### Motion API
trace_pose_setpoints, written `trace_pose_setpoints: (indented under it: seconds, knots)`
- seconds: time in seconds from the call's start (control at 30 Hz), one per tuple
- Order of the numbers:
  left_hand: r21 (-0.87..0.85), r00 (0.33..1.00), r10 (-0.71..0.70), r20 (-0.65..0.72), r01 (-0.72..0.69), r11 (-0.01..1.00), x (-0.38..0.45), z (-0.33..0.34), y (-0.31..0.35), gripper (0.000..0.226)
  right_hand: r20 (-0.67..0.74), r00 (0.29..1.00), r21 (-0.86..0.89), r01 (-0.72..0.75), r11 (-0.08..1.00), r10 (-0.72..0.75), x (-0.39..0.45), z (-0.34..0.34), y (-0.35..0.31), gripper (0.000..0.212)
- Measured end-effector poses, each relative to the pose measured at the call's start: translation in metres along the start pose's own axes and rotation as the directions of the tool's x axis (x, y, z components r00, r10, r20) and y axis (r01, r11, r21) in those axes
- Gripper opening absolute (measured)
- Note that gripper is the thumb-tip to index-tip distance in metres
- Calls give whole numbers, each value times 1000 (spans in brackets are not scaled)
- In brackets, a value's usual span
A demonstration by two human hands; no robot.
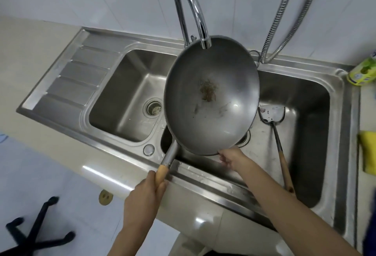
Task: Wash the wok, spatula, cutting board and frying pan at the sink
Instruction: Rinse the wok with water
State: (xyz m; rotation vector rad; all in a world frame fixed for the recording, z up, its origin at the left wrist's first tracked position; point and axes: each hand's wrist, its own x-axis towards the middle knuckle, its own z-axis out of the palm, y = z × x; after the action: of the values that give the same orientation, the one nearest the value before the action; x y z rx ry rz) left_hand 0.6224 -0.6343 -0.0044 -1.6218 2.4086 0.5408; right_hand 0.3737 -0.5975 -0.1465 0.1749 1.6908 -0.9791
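Counting what sits before you: one wok point(211, 97), one spatula point(273, 117), one double sink point(343, 113) with two basins, one curved tap point(188, 7), one ribbed metal hose point(284, 15), and your two hands. You hold the wok in the air, tilted towards you, over the divide between the basins and mostly above the right one, with the tap's spout just above its far rim. Your left hand point(145, 194) wraps its fingers round the wooden end of the wok's long handle near the sink's front edge. Your right hand point(232, 159) grips the wok's near rim from below, fingers curled against the edge. The wok is grey metal, round and deep, with a small loop handle on its far side; its inside shows a brownish patch of stuck food near the middle and a few dark streaks lower down. The spatula lies in the right basin, its wide metal blade spotted with residue beside the wok's right edge and its wooden handle running towards the sink's front wall. The left basin holds one round drain strainer point(153, 108). On the worktop point(30, 72) to the right stand a green and yellow bottle point(363, 70) and a yellow sponge point(368, 152), both partly cut off by the frame.
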Motion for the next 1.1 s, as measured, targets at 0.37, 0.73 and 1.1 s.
trace_pose_setpoints:
  seconds: [0.37, 0.73, 1.1]
  knots:
    - [231, 978, 186, 95, -203, 951, 31, -4, -7, 34, -109, 965, -131, 225, 966, -239, -51, -77, 22, 28]
    - [439, 955, 296, 8, -269, 858, 64, -7, -28, 49, -228, 928, -176, 259, 950, -295, -85, -76, 51, 32]
    - [412, 927, 369, 70, -364, 835, 68, 1, -19, 48, -376, 876, -268, 208, 941, -301, -91, -70, 50, 17]
